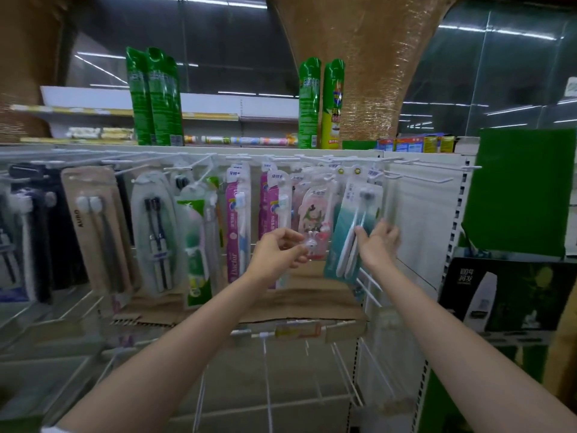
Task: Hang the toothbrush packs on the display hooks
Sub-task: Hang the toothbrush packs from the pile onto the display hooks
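A teal and white toothbrush pack (354, 226) hangs tilted from a white display hook (363, 170), and my right hand (379, 242) holds its lower right edge, thumb on the front. My left hand (279, 251) pinches the lower edge of a pink cartoon toothbrush pack (315, 220) hanging just left of it. Pink packs (237, 226), a green pack (198, 245), and beige (96, 226) and dark packs fill the hooks to the left.
Bare white hooks (431, 173) jut from the pegboard to the right. Green spray cans (321, 104) and green pouches (156, 98) stand on the top shelf. A cardboard sheet (281, 307) lies on the wire shelf below. A dark boxed product (505, 295) sits at the right.
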`<state>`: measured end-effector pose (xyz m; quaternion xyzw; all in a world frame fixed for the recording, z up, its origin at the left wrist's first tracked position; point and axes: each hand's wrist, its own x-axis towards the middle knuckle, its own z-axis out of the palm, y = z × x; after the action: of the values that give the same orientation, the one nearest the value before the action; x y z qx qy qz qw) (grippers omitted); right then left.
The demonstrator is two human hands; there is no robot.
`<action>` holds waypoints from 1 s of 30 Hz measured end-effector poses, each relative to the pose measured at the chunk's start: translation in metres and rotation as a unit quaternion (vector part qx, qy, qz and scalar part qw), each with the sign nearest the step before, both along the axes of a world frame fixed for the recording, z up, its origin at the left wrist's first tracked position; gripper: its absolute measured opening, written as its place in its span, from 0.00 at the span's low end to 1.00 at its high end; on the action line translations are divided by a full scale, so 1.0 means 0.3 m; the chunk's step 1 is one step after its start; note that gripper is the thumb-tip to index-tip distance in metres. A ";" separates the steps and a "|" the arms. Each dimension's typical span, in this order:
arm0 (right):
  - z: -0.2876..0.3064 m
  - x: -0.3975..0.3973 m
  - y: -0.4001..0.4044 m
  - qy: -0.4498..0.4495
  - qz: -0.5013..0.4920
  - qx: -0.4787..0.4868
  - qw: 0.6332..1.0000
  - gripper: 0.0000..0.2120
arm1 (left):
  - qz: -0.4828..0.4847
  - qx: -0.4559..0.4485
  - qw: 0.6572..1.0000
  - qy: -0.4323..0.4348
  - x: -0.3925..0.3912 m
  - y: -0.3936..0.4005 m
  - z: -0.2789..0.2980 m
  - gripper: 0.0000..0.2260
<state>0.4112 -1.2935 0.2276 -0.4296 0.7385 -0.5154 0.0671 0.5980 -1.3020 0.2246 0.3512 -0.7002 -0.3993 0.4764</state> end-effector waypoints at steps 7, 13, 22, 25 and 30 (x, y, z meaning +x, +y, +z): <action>0.019 0.200 0.029 0.074 0.170 -0.076 0.980 0.06 | 0.063 0.006 0.998 0.003 0.140 0.001 -0.025 0.06; 0.041 0.431 0.004 0.093 0.293 -0.064 0.949 0.06 | 0.134 0.008 0.991 0.023 0.322 0.002 -0.029 0.03; 0.039 0.755 -0.054 0.068 0.387 -0.047 0.918 0.05 | 0.217 -0.003 0.974 0.060 0.644 -0.013 -0.031 0.04; 0.041 0.876 -0.069 0.066 0.413 -0.047 0.907 0.06 | 0.260 -0.026 0.963 0.070 0.748 -0.010 -0.032 0.07; 0.050 1.064 -0.086 0.064 0.439 -0.049 0.895 0.06 | 0.273 -0.021 0.958 0.079 0.918 -0.031 -0.030 0.09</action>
<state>0.7304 -1.3195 0.2427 -0.7452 0.4510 -0.4402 0.2178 0.8733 -1.3114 0.2157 0.4865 -0.5455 -0.2659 0.6285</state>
